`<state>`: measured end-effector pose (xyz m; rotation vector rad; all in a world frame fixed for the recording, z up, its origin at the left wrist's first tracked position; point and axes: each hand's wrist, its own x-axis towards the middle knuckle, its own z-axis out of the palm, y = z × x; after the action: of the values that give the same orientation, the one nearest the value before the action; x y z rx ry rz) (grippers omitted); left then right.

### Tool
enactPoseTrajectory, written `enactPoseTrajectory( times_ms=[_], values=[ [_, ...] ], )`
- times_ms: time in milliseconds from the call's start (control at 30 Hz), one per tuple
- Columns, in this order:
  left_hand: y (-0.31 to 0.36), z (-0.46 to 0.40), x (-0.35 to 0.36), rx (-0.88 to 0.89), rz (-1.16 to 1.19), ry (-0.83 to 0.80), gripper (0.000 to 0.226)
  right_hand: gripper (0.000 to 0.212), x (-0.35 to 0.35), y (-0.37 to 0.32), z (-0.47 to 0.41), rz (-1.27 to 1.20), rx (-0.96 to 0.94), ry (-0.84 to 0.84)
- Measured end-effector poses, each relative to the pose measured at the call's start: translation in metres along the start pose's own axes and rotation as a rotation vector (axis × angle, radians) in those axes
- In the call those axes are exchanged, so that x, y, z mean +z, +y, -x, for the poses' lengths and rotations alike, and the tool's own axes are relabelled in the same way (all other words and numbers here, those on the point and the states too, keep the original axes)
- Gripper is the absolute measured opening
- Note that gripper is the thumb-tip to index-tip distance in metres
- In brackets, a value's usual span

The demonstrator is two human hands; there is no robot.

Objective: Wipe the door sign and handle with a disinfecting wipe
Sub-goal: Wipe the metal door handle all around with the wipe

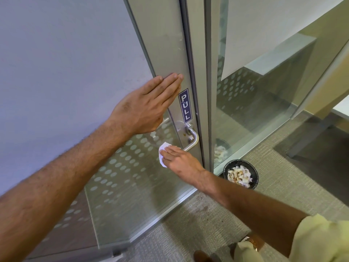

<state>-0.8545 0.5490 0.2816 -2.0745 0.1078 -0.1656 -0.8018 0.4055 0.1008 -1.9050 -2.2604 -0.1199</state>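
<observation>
Soft even indoor light, sharp focus, wide-angle bending at edges.

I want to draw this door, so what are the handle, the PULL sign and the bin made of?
The handle looks like brushed metal: grey with a soft shine. The PULL sign seems a flat plastic or vinyl sticker, blue with white letters. The bin looks like black wire mesh, though that is hard to tell for sure.

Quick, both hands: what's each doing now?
Left hand: open, flat against the door, holding nothing.
Right hand: pressing the wipe by the handle.
</observation>
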Motion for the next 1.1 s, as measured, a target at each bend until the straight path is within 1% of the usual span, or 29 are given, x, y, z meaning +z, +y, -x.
enactPoseTrajectory(
  times_ms=[67,100,133,200,267,333,400,433,467,533,667,733,833,933,1000,1033,1100],
  values=[
    [0.000,0.000,0.000,0.001,-0.001,0.000,0.075,0.034,-0.004,0.011,0.005,0.018,-0.120,-0.039],
    [0.000,0.000,0.000,0.001,-0.001,0.002,0.075,0.033,-0.005,0.017,0.010,-0.008,-0.150,-0.057],
    [0.000,0.000,0.000,0.000,0.001,0.002,0.076,0.032,-0.007,0.021,0.016,-0.068,-0.156,-0.050],
    [0.000,0.000,0.000,-0.001,-0.002,-0.003,0.076,0.032,-0.014,0.030,0.030,-0.244,-0.109,0.044],
    [0.001,0.001,0.000,0.006,-0.011,-0.013,0.075,0.027,-0.022,0.040,0.046,-0.375,0.004,0.200],
    [0.001,0.001,-0.001,0.014,-0.021,-0.016,0.075,0.023,-0.029,0.050,0.058,-0.534,0.213,0.377],
    [-0.001,0.001,-0.001,0.018,-0.026,-0.021,0.075,0.029,-0.036,0.058,0.060,-0.825,0.482,0.583],
    [-0.001,0.001,-0.002,0.019,-0.024,-0.022,0.075,0.032,-0.039,0.062,0.058,-0.943,0.600,0.638],
    [-0.001,0.001,-0.002,0.018,-0.021,-0.023,0.076,0.034,-0.040,0.066,0.053,-1.003,0.679,0.659],
    [-0.001,0.000,-0.003,0.015,-0.015,-0.017,0.075,0.032,-0.041,0.075,0.043,-0.967,0.726,0.603],
    [-0.001,0.001,-0.002,0.015,-0.017,-0.007,0.075,0.020,-0.032,0.087,0.036,-0.664,0.688,0.340],
    [-0.001,0.001,-0.002,0.017,-0.021,-0.011,0.074,0.015,-0.030,0.089,0.038,-0.645,0.702,0.290],
    [0.000,0.001,-0.001,0.018,-0.031,-0.015,0.074,0.017,-0.035,0.089,0.046,-0.731,0.771,0.297],
    [0.000,0.002,0.001,0.019,-0.023,-0.016,0.074,0.010,-0.043,0.095,0.062,-0.731,0.916,0.402],
    [0.000,0.001,0.000,0.015,-0.018,-0.028,0.074,0.010,-0.047,0.098,0.073,-0.775,0.970,0.465],
    [0.000,0.001,-0.001,0.013,-0.017,-0.030,0.074,0.010,-0.049,0.098,0.073,-0.771,0.951,0.467],
    [0.000,0.000,0.000,0.015,-0.018,-0.023,0.074,0.012,-0.050,0.093,0.063,-0.712,0.830,0.374]
  ],
)
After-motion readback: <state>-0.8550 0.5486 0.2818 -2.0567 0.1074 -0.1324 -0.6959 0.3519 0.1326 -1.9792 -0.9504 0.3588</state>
